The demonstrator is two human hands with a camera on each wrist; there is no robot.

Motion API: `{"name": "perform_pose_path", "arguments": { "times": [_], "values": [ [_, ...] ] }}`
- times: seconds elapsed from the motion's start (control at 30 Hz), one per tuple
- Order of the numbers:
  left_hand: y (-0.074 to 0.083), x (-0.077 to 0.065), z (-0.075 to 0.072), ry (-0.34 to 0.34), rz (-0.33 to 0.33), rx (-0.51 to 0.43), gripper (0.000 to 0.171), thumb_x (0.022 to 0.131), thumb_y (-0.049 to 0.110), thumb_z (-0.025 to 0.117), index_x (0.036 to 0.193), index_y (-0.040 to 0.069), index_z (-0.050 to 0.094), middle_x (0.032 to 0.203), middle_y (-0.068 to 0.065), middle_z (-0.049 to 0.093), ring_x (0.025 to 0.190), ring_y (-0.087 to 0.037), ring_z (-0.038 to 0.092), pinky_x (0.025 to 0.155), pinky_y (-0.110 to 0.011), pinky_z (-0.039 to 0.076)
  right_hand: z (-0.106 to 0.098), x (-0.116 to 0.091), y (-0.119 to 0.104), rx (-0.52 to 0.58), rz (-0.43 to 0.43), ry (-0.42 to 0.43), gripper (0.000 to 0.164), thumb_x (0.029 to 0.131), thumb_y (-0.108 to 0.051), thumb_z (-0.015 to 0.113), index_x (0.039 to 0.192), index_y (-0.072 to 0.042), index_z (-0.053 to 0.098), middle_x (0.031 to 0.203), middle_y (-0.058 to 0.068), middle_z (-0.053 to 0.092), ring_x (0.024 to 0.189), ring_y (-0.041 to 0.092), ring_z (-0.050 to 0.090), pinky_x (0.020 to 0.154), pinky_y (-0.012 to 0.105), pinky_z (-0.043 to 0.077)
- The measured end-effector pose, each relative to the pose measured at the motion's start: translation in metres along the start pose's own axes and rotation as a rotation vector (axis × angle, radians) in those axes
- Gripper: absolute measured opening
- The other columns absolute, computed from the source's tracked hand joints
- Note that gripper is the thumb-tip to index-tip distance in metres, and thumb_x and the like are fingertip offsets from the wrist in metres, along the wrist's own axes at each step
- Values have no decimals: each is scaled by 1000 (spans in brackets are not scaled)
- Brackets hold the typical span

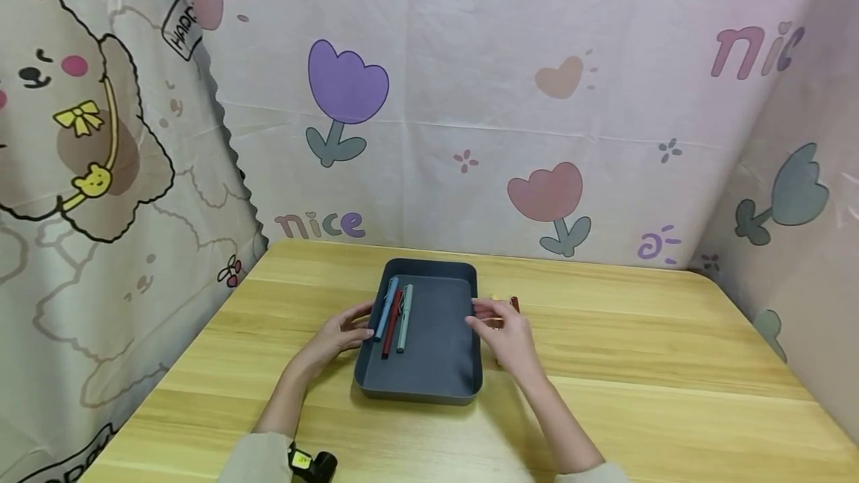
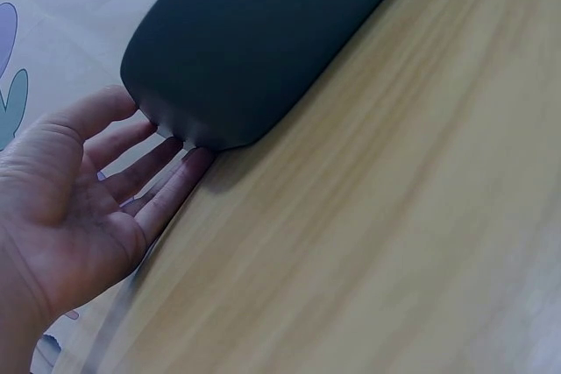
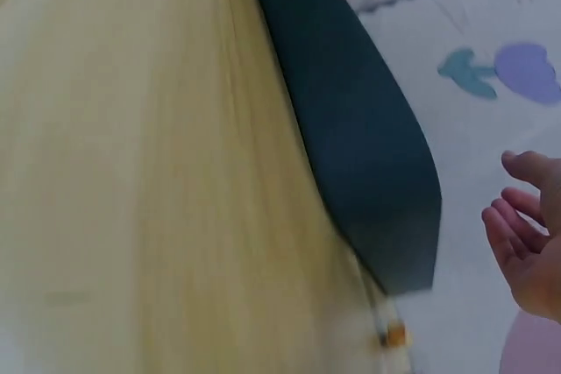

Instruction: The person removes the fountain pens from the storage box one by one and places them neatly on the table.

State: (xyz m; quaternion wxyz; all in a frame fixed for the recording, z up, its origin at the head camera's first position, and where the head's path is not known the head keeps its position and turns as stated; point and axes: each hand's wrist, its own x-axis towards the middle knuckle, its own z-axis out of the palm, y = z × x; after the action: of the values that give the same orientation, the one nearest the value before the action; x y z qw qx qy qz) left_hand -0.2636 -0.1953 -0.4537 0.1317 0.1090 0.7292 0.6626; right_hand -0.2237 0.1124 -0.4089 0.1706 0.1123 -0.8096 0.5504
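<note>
A dark grey rectangular tray lies on the wooden table. Along its left side, inside, are a blue pen, a dark red pen and a pale green pen. My left hand touches the tray's left wall; in the left wrist view its fingers reach out loosely extended, fingertips against the wall. On the opposite side, my right hand hovers by the right rim with relaxed fingers. A gap separates that hand from the tray in the right wrist view, and it holds nothing.
Just beyond the right hand a dark red object and a bit of yellow peek out, mostly hidden. A patterned cloth hangs behind the wooden table and at both sides. A black device sits on the left wrist.
</note>
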Motion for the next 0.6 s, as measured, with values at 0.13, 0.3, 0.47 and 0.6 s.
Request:
{"name": "perform_pose_path", "arguments": {
  "times": [0.13, 0.3, 0.47, 0.6],
  "values": [
    [1, 0, 0, -12, 8, 14, 63, 88, 13, 62, 143, 5, 32, 140, -22, 33, 118, -32, 43, 90, -39, 41, 23, 4, -9, -6, -41, -94, 29, 79, -12, 73, 107, -5, 67, 94, 13, 62, 84, 19, 60, 75, 31, 50],
    [0, 0, -1, -21, 12, 14, 64, 88, 14, 62, 143, 3, 30, 139, -25, 33, 119, -33, 43, 90, -39, 40, 48, 11, -9, -16, -65, -222, 32, 82, -15, 70, 111, -2, 65, 99, 11, 60, 87, 20, 61, 73, 27, 49],
    [0, 0, -1, -14, 6, 11, 64, 88, 14, 63, 142, 4, 32, 139, -23, 34, 119, -32, 43, 89, -38, 41, 68, 19, -6, -33, -38, -313, 32, 83, -17, 69, 111, -2, 65, 101, 8, 60, 88, 20, 61, 73, 26, 49],
    [0, -1, -1, -18, 7, 8, 64, 88, 14, 63, 143, 5, 32, 139, -22, 35, 118, -31, 45, 89, -38, 41, 79, 26, -8, -44, -15, -357, 29, 83, -15, 69, 109, -4, 66, 100, 10, 61, 88, 20, 61, 74, 28, 49]
  ]
}}
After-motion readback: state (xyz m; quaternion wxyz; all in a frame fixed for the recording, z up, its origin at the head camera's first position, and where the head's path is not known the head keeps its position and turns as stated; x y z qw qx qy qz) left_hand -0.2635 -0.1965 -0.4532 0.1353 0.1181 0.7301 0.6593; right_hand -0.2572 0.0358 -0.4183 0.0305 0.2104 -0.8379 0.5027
